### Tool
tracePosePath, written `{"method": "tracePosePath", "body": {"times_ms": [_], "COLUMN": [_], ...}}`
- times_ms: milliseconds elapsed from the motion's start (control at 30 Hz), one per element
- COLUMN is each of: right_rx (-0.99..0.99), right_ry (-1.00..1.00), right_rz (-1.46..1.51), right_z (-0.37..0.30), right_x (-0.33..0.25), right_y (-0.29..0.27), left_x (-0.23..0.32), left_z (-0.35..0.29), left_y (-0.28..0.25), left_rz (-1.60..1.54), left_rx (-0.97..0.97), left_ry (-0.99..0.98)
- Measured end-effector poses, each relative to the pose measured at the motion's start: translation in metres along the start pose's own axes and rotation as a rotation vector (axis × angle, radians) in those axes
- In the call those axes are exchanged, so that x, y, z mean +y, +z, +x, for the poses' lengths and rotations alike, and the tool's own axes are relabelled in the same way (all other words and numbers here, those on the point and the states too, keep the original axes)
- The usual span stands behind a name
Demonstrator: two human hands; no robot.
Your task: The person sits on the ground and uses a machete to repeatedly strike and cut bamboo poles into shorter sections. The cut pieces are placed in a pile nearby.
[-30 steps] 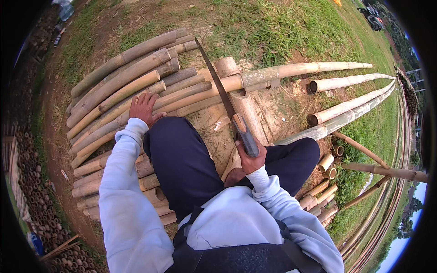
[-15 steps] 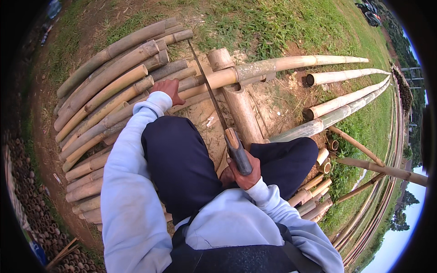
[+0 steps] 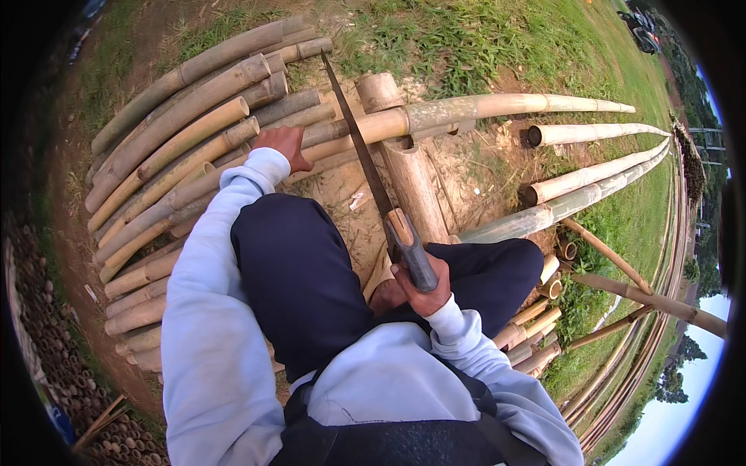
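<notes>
My right hand (image 3: 426, 287) is wrapped around the dark grip of a handsaw (image 3: 367, 159), close to my knees. Its long dark blade points away from me and lies across a bamboo pole (image 3: 447, 115). That pole runs from the far right to the left, over a thick bamboo support (image 3: 416, 186). Left of the blade, my left hand (image 3: 284, 147) grips the same pole, thumb toward the saw. Where the blade meets the pole, I cannot tell how deep any cut goes.
Cut bamboo lengths (image 3: 175, 144) are stacked at the left. More long poles (image 3: 590, 132) stretch away at the right, beside short offcuts (image 3: 536, 342) and a crossed bamboo frame (image 3: 649, 291). Sawdust (image 3: 334, 210) covers the ground around the support.
The saw blade has turned a little, so more of its flat side shows. My left hand keeps its place on the pole. The whole view has shifted slightly.
</notes>
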State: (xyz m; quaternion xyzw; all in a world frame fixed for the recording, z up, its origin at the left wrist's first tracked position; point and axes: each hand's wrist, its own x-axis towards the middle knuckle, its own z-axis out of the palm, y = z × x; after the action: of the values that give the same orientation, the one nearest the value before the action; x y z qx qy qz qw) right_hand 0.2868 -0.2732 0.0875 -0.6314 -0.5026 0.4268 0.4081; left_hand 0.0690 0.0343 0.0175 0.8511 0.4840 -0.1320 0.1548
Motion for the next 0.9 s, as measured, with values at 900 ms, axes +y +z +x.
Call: {"method": "tracePosePath", "body": {"times_ms": [900], "right_rx": [0.048], "right_ry": [0.092], "right_rz": [0.077], "right_z": [0.03], "right_x": [0.004], "right_y": [0.012], "left_x": [0.002], "left_z": [0.003], "left_y": [0.0], "left_rz": [-0.003], "left_rx": [0.03], "left_ry": [0.031]}}
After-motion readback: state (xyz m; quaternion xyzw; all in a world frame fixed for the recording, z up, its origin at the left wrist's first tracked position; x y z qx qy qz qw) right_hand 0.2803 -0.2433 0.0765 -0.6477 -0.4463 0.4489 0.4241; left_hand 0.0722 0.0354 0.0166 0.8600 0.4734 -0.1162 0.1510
